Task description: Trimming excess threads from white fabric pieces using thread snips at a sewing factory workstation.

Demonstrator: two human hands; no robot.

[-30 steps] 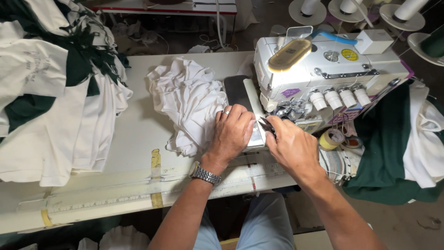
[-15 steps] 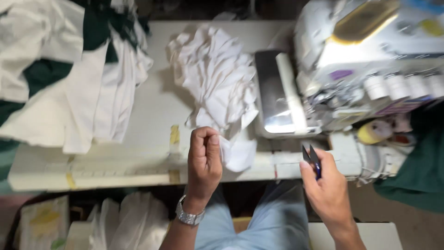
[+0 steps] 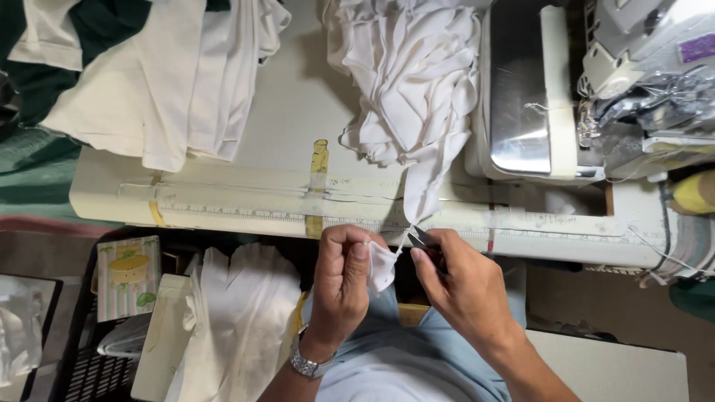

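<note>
Sewing workshop, seen from above: pale desk (image 3: 283,112) with a long taped-down ruler (image 3: 246,205) along its near edge, overlock machine (image 3: 640,82) at the right with its steel plate (image 3: 520,104). Heap of white fabric pieces (image 3: 406,82) beside the plate, one strip hanging off the desk edge toward the lap. Folded white and green garments (image 3: 126,82) piled at the far left. Below the desk, more white cloth (image 3: 238,313) stacked over a dark crate (image 3: 82,372), next to a small printed box (image 3: 128,275).

Left hand (image 3: 339,290) curled, fingers (image 3: 356,249) pinched shut around a small white fabric piece (image 3: 381,266), held just off the desk edge over the knees. Right hand (image 3: 465,286) closed on small thread snips (image 3: 424,238), blades angled at the thin thread (image 3: 403,240) joining the held piece to the hanging strip. Blades touching the thread or just short of it: too small to tell.

As a judgement of progress: sewing apparently finished, pieces coming off joined in a chain, separation under way. Thread between this piece and the strip seemingly uncut. Heap on the desk large, so most of the trimming likely left; white stack below possibly the finished share, though not certain.
</note>
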